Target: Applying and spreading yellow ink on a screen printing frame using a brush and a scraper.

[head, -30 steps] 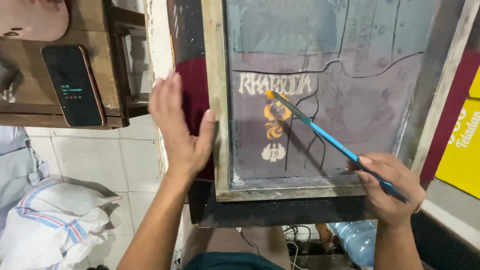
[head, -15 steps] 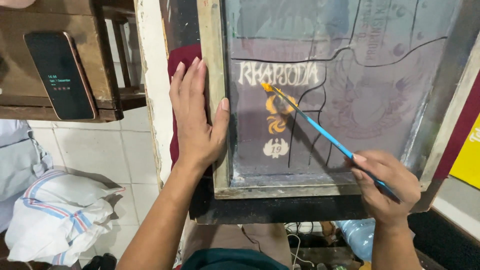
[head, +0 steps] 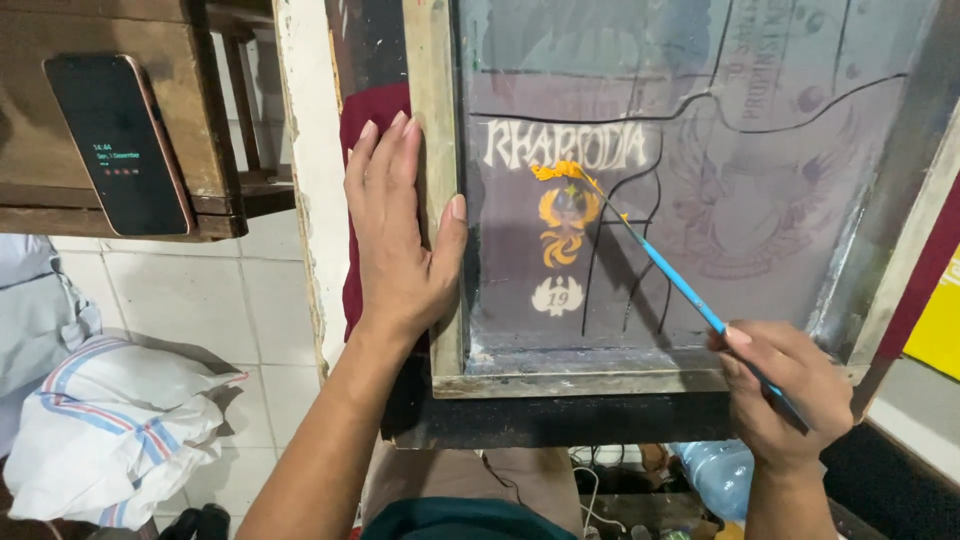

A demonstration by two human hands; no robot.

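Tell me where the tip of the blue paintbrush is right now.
In the head view, the blue paintbrush slants up-left from the right hand; its orange-loaded tip rests on the screen mesh just under the white lettering, above the orange emblem, right of the left hand.

Both forearms are bare from the lower edge of the view up to the wrists, with no sleeves, watch, bracelets or rings showing. The left hand (head: 400, 240) has slender fingers and short, neatly trimmed nails with a pale natural sheen and no polish. The right hand (head: 785, 395) shows one similar short, unpainted nail. At the bottom centre, a dark teal garment (head: 455, 520) covers the person's chest.
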